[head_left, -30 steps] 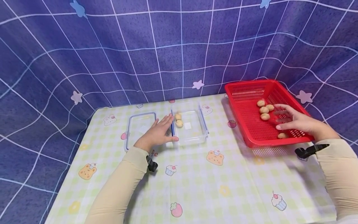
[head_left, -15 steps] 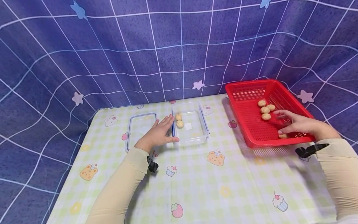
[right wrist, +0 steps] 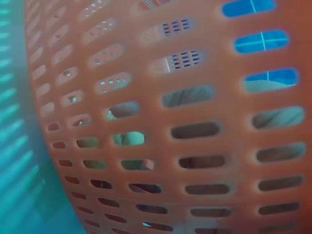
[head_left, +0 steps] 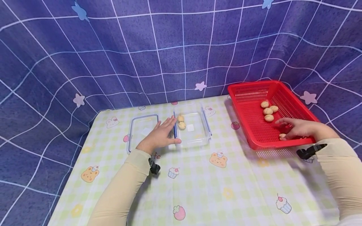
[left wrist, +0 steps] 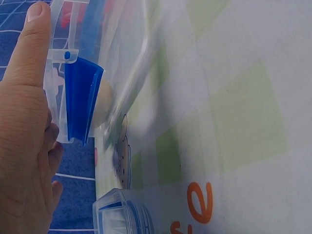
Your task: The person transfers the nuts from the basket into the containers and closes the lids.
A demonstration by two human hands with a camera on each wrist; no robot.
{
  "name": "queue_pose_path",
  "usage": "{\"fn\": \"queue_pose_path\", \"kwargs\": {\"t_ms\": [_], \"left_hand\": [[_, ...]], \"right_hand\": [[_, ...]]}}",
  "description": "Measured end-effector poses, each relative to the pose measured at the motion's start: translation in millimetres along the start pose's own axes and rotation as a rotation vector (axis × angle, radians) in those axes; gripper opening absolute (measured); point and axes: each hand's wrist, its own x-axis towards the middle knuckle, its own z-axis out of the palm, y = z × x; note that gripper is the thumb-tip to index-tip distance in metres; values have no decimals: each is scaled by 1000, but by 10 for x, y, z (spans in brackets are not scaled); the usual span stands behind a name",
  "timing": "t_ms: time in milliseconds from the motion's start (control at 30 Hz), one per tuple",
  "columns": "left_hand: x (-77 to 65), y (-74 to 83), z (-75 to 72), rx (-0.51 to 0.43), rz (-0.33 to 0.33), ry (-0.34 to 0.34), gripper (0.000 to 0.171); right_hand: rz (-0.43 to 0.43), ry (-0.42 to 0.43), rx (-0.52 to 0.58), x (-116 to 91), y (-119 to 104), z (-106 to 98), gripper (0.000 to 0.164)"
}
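My left hand [head_left: 159, 133] lies with fingers spread along the left side of a clear plastic container [head_left: 195, 140], its thumb at the front left corner. Two walnuts [head_left: 181, 121] sit inside. Up close in the left wrist view, that hand [left wrist: 27, 131] is beside the container's blue latch flap [left wrist: 82, 102]. My right hand [head_left: 302, 129] is down inside a red basket [head_left: 249, 125], thumb against a walnut [head_left: 282, 136] near the front wall. The index finger stands apart from it; the other fingers are partly hidden. Several more walnuts [head_left: 268, 111] lie farther back.
The container's clear, blue-edged lid [head_left: 141, 125] lies left of it, partly behind my left hand. A patterned tablecloth [head_left: 198, 188] covers the table, with a blue curtain [head_left: 181, 53] behind. The basket's slotted wall [right wrist: 156, 112] fills most of the right wrist view.
My right hand has lowered deeper into the basket and its thumb has come to the front walnut, which now shows slightly farther left. The left hand and container stay in place.
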Motion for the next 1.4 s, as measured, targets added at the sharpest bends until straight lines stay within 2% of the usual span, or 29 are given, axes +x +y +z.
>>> {"fn": "queue_pose_path", "kwargs": {"t_ms": [200,533,733,867,1000,1133,1267,1400], "left_hand": [[11,13,-11,2,-5,-3,108],[36,15,1,-4,9,9,106],[35,24,5,2,1,4,107],[29,22,8,-7,4,7,107],[7,15,5,-3,2,12,107],[-4,8,5,-4,7,25,106],[0,12,9,-4,12,28,106],[5,29,5,1,6,11,107]], "right_hand": [[37,-20,-28,21,3,8,55],[17,-67,59,39,19,-3,36],[39,-102,-28,57,9,-7,32],[3,-101,-106,79,8,-1,30],[-34,-111,-115,112,-5,8,33],[-50,-128,-99,152,-13,23,28],[-53,-93,-115,155,-2,29,23],[-64,-17,-112,126,10,30,24]]}}
